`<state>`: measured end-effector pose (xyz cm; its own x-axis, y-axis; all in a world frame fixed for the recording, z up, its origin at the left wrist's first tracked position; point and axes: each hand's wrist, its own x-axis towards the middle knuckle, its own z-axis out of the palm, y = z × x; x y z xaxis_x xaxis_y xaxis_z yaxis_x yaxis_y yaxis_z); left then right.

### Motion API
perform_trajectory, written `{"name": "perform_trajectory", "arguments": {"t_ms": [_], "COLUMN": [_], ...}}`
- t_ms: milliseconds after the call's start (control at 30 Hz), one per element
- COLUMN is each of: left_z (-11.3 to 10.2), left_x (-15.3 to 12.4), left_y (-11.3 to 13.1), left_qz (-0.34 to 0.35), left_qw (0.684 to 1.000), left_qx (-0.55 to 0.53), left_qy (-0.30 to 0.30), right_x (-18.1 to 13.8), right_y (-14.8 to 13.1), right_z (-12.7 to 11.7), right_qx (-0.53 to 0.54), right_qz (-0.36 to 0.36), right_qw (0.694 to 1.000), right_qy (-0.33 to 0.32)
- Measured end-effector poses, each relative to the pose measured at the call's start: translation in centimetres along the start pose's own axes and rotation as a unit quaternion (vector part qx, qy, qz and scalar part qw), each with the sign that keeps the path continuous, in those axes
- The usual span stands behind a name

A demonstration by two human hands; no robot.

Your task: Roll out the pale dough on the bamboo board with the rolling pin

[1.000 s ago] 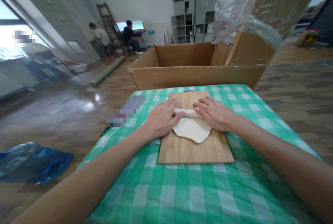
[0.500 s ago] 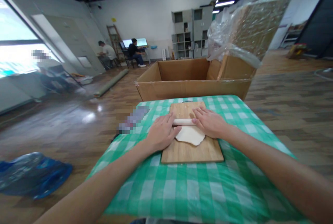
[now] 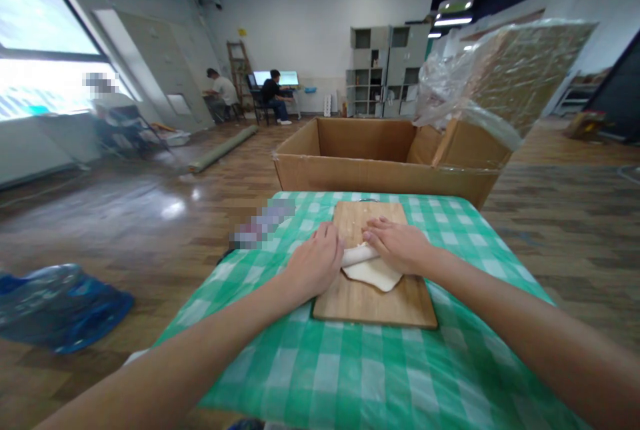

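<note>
Flat palms on the pin, dough on the board.

From my remote seat, my left hand (image 3: 315,265) and right hand (image 3: 400,247) both lie open, fingers flat, pressing down on the ends of a pale rolling pin (image 3: 359,255) without curling round it. The pin lies across the far edge of a thin sheet of dough (image 3: 373,273), which lies on a wooden board (image 3: 375,300) at the middle of the green-checked tabletop (image 3: 350,370). I judge the dough soft, limp and easy to tear, best lifted by a loose edge; the pin looks stiff, light and prone to rolling, best taken at its ends. Beyond the tabletop stands an open cardboard box (image 3: 380,173); further off, two people sit at a lit screen (image 3: 274,77).
</note>
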<state>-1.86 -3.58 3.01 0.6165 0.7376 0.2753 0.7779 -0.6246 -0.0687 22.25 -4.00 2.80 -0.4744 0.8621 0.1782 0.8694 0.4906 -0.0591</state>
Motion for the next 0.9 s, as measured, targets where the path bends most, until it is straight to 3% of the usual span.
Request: {"name": "perform_trajectory", "arguments": {"t_ms": [133,267,467,667,900], "left_z": [1.6,1.7,1.6,1.1,1.4], "left_x": [0.7,1.2,2.4,1.4,1.1], "left_y": [-1.1,-1.6,-2.0,-1.3,-1.1], "left_qz": [0.058,-0.002,-0.041,0.017,-0.010], "left_qw": [0.998,0.999,0.997,1.000,0.998], "left_qx": [0.017,-0.041,-0.061,-0.013,-0.050], "left_qy": [0.007,0.032,-0.034,-0.018,0.025], "right_x": [1.9,3.1,4.8,3.6,2.7], "right_y": [0.0,0.4,1.6,1.1,0.4], "right_z": [0.3,0.7,1.7,1.2,0.9], "right_qx": [-0.035,-0.048,-0.029,-0.023,-0.027], "right_qz": [-0.020,-0.005,0.010,-0.009,0.026], "right_qw": [0.999,0.999,1.000,1.000,0.999], "right_qy": [0.010,0.023,-0.002,0.011,0.018]}}
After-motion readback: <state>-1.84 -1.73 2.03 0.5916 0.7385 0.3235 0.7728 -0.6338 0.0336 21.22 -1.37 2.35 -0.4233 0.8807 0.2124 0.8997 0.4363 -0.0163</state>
